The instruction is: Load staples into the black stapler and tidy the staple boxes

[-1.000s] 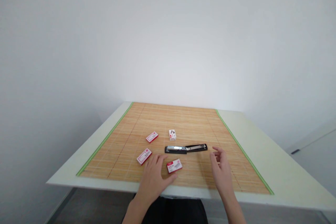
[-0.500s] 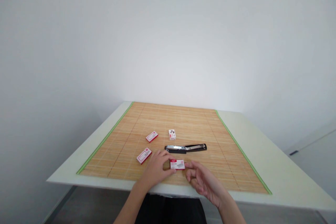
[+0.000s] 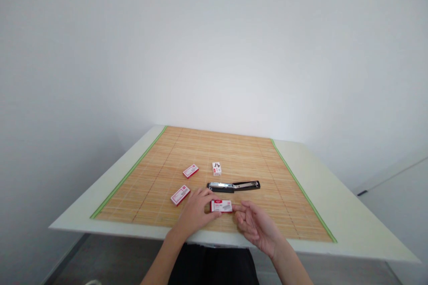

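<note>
A small white and red staple box (image 3: 223, 206) lies flat on the bamboo mat near the front edge of the table. My left hand (image 3: 197, 211) grips its left end between thumb and fingers. At the box's right end, the outstretched index finger of my right hand (image 3: 254, 225) touches it, while the other fingers curl loosely around nothing. Just beyond the box lies a black stapler (image 3: 220, 187), folded wide open with its metal staple channel showing.
Two more flat red and white boxes, a nearer box (image 3: 180, 195) and a farther box (image 3: 190, 171), rest to the left. A small white box (image 3: 216, 168) stands behind the stapler. The bamboo mat (image 3: 234, 147) has green edges and covers the middle of a white table (image 3: 337, 191).
The whole view has shifted slightly, so everything sits a little further left and higher. Both hands keep about the same hold and touch on the staple box.
</note>
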The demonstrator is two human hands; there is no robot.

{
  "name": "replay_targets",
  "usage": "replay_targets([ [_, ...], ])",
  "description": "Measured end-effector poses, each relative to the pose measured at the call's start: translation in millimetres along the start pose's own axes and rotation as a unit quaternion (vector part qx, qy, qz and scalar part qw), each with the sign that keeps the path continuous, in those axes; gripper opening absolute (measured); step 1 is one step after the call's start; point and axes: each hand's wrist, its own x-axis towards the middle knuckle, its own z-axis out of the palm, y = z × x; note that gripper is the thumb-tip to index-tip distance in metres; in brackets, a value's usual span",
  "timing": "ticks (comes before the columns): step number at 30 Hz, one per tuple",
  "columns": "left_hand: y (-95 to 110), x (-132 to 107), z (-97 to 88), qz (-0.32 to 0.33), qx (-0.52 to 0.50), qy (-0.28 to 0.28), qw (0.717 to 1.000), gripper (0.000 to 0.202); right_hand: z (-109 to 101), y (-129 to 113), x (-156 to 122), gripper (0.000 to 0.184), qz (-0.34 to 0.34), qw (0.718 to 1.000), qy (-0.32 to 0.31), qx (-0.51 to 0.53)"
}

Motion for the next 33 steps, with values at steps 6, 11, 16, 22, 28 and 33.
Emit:
replay_targets([
  [6,-1.1,-0.7,0.8,0.002,0.000,0.001,1.000,0.035,-13.5,-4.6,0.8,0.046,-0.025,0.984,0.072,-0.162],
  [11,-2.6,0.0,2.1,-0.002,-0.014,-0.004,1.000,0.037,-18.8,-4.5,5.1,0.058,-0.172,0.788,0.230,-0.544],
  [16,-8.6,0.0,4.2,-0.009,-0.031,-0.002,0.999,0.049,-5.1,-2.5,15.7,0.047,-0.181,0.690,0.173,-0.679],
  [22,-17.1,-1.0,7.1,-0.020,-0.066,0.013,0.998,0.047,-11.3,-7.4,17.6,0.045,-0.169,0.696,0.165,-0.678],
  [28,-17.2,-3.4,7.3,-0.029,-0.084,0.030,0.996,0.044,-17.8,-11.5,17.8,0.048,-0.163,0.705,0.159,-0.671],
  [33,-13.3,-5.1,8.0,-0.038,-0.089,0.092,0.991,0.038,-13.1,-15.5,17.8,0.056,-0.182,0.730,0.162,-0.639],
])
